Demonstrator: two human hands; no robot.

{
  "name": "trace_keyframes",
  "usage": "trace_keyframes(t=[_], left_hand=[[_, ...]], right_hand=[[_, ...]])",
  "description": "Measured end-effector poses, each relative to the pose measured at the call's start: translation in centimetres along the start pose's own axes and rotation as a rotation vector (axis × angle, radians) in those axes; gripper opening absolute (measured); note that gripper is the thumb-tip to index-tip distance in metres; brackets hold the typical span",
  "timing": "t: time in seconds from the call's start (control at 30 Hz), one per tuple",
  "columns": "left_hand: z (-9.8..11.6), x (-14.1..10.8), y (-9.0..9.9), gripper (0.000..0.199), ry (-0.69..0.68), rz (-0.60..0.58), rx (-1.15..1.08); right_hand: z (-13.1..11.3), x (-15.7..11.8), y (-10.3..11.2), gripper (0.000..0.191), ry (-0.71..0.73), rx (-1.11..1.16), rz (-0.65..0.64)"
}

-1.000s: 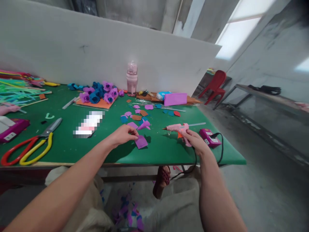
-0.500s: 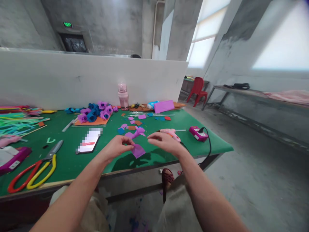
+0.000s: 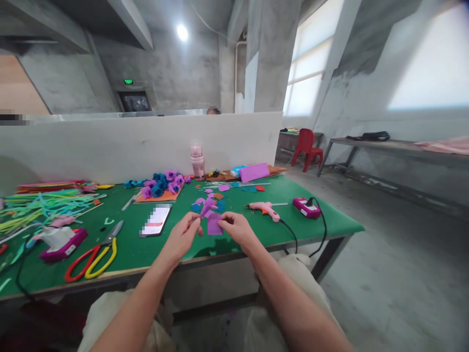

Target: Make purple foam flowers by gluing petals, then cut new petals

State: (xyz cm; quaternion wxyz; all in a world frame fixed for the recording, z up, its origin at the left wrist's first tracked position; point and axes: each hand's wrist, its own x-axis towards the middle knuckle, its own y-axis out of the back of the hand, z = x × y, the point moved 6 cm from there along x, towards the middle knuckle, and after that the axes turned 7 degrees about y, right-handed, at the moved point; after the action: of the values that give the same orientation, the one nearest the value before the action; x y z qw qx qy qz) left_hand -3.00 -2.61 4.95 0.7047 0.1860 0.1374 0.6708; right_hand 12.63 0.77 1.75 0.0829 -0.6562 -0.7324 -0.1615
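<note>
My left hand (image 3: 185, 233) pinches the narrow lower end of a small purple paper flower (image 3: 207, 207), which tilts up and to the right. With thumb and fingertips, my right hand (image 3: 239, 227) grips the right edge of a purple paper square (image 3: 215, 225). The square hangs flat between both hands, just below the flower, above the table's front part. Whether it touches the flower I cannot tell. Behind the hands lie loose blue, brown and purple paper pieces (image 3: 223, 187). To the right of my right hand lies a pink glue gun (image 3: 266, 209).
On the green table (image 3: 234, 248) stand a pink bottle (image 3: 198, 163) and a purple power strip (image 3: 306, 207). A phone (image 3: 156, 221), scissors (image 3: 98, 254), finished paper flowers (image 3: 160, 185) and coloured strips (image 3: 47, 208) lie left. A white partition (image 3: 110, 146) runs behind.
The purple square passed from my left fingers to my right hand, which moved left and closed on it. My left hand now holds the flower. The view tilted up and shifted left.
</note>
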Motion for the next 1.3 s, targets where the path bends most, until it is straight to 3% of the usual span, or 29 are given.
trace_keyframes(t=[0.17,0.3,0.57,0.77,1.13,1.3], left_hand=[[-2.0,-1.0,-0.9,0.020,-0.005,0.052,-0.248],[-2.1,-0.9,-1.2,0.020,-0.062,0.074,-0.401],[-2.3,-0.3,-0.4,0.023,-0.179,0.261,-0.326],[-2.8,0.0,-1.1,0.021,-0.156,0.218,-0.461],[-2.7,-0.4,-0.4,0.015,-0.156,0.250,-0.545],[-3.3,0.0,-1.1,0.019,-0.075,0.138,-0.707]], right_hand=[[1.0,0.8,0.0,0.013,0.010,0.029,0.135],[0.5,1.2,0.5,0.016,0.004,0.104,0.228],[-1.7,1.9,2.4,0.021,0.052,0.290,0.353],[-2.5,1.2,2.5,0.018,0.066,0.339,0.392],[-2.4,0.8,1.5,0.020,0.085,0.359,0.388],[-2.6,0.5,1.0,0.022,0.112,0.210,0.371]])
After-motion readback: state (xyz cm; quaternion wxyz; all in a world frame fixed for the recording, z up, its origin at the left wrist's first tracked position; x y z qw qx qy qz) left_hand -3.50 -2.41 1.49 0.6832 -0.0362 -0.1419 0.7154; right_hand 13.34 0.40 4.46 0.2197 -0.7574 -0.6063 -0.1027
